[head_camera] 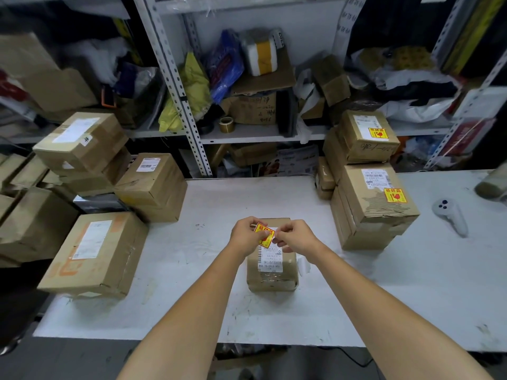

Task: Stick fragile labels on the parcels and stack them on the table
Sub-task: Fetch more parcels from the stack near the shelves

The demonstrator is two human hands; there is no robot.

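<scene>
A small brown parcel (271, 275) with a white shipping label lies on the white table (192, 270) in front of me. Above its far end I hold a yellow and red fragile label (264, 233). My left hand (247, 234) pinches the label's left side and my right hand (295, 235) pinches its right edge with the white backing. On the right stand two stacked parcels (370, 204), each with a fragile label on top.
Several unlabelled brown parcels (96, 250) are piled at the table's left end. A white controller (451, 215) lies at the right. Metal shelves (247, 133) crammed with bags, boxes and a tape roll rise behind the table.
</scene>
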